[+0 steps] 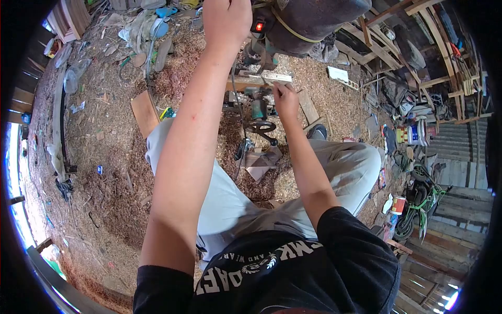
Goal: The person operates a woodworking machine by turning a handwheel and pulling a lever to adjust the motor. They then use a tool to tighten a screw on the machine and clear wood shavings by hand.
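Note:
My left hand (227, 23) is raised at the top edge, beside the machine's red-lit switch (259, 26). It looks closed, but its fingers are partly cut off, and whatever it may grip is out of sight. Lower down, my right hand (286, 102) has its fingers curled together by the right end of a wooden strip (251, 82). What those fingers hold, if anything, is too small to make out. The strip lies across the machine, above a green metal part (259, 110) and a black handwheel (260, 126).
A dark rounded machine body (319, 21) with a yellowish band fills the top centre. Wood shavings (120, 178) cover the floor. A loose board (145, 113) lies left of my knee, another plank (308, 106) right of my hand. A green bicycle (421, 201) stands far right.

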Demonstrator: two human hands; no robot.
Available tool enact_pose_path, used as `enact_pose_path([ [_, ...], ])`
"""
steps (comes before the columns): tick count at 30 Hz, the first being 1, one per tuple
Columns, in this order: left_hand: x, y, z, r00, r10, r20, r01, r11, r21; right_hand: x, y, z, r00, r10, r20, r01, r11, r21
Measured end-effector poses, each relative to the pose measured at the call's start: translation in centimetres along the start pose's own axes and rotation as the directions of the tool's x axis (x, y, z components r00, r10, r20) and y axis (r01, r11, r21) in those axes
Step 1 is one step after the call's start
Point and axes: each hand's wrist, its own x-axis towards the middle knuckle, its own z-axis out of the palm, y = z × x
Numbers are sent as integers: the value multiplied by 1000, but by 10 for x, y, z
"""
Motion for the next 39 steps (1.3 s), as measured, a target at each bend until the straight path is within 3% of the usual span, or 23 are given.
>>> enact_pose_path([
  [6,2,0,-6,1000,-5,3,5,999,42,-5,-1,-1,981,176,-83,-179,983,-30],
  [12,1,-2,-1,999,32,-16,-31,998,47,-9,-29,16,996,83,-23,-83,996,-12],
  [17,1,-3,2,1000,14,8,-14,998,54,-10,-58,41,1000,-10,-18,12,994,109],
  [20,1,-4,3,1000,24,-9,-23,997,68,-4,-74,42,997,73,19,-75,981,177],
  [24,3,0,2,999,-41,31,37,991,130,-2,-61,35,994,108,29,-111,985,134],
  [26,3,-2,1,996,-79,36,74,989,131,-5,-33,32,995,59,-75,-57,998,32],
  [28,4,-7,2,999,47,-5,-47,998,44,-2,-22,13,993,92,-75,-90,995,31],
  [32,3,-2,2,999,37,23,-37,999,-8,-1,-16,-2,988,115,-102,-117,993,-17],
  [34,3,-3,3,1000,12,14,-11,1000,-27,-3,-23,-1,988,137,-70,-138,990,2],
  [36,3,-4,4,999,48,2,-48,998,-40,-7,-30,11,994,88,-57,-77,981,177],
  [39,0,-1,3,1000,-2,24,2,1000,2,-9,-33,25,978,210,6,-208,968,143],
])
